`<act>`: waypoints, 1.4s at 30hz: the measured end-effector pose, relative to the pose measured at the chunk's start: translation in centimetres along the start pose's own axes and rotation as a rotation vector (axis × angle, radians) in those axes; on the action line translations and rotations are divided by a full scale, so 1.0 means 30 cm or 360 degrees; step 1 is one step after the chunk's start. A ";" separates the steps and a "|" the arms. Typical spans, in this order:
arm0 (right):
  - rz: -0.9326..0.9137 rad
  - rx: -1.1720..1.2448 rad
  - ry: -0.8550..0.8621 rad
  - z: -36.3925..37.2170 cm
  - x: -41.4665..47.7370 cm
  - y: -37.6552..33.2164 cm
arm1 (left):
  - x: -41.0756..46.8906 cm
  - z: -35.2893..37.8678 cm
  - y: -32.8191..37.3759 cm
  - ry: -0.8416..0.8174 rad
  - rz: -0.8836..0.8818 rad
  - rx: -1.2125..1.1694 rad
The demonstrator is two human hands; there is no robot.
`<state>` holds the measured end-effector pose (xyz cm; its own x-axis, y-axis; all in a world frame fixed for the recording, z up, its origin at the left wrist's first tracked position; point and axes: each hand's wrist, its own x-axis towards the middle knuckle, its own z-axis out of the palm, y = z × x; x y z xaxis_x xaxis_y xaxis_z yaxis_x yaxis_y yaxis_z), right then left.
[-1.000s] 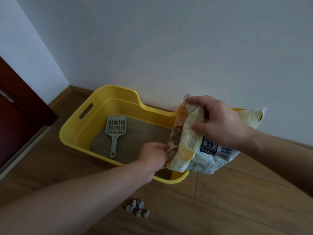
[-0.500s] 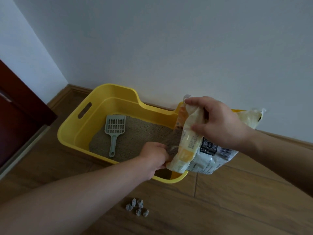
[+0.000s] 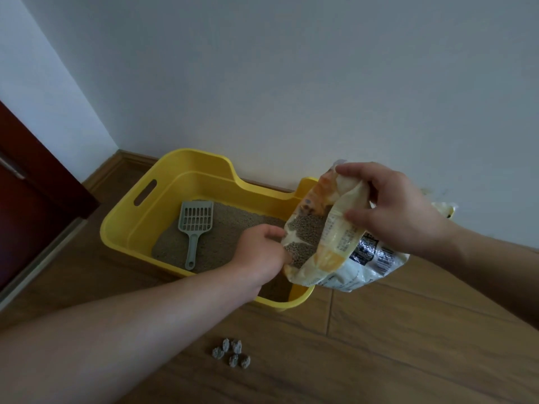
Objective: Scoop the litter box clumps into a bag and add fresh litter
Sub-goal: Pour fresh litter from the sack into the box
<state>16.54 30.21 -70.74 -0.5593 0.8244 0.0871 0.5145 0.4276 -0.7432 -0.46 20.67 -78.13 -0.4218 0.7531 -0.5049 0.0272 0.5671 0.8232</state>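
Litter bag [image 3: 344, 243] centre-right of frame, tilted, mouth facing left over right end of yellow litter box [image 3: 116, 228]. Right hand [image 3: 390, 211] grips upper lip of mouth; left hand [image 3: 259, 252] curled, pinching lower lip, spreading mouth wide. Pellets [image 3: 306, 228] banked at opening. Step, likely: adding fresh litter. Next calls for raising bag's rear while keeping mouth inside rim. Scoop [image 3: 196, 223] lies on litter, left. Clumps [image 3: 232, 352] on floor [image 3: 408, 345], lower centre, unbagged.

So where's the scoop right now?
Head view, left of centre: the scoop lies flat on the litter inside the yellow litter box, left of the left hand.
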 end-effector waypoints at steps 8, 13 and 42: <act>0.0022 -0.0034 0.0047 -0.041 -0.041 -0.006 | -0.027 0.018 0.032 0.0072 0.0129 0.0156; 0.0042 -0.0028 0.0045 -0.060 -0.050 -0.003 | -0.031 0.023 0.046 0.0110 0.0152 0.0196; 0.0173 0.0106 0.0058 -0.066 -0.067 0.070 | 0.005 0.076 0.087 -0.0110 -0.0012 0.0228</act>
<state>20.03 30.19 -71.16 -0.4784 0.8778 0.0268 0.5259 0.3107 -0.7917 1.61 23.01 -76.65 -0.3591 0.7670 -0.5317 0.1554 0.6109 0.7763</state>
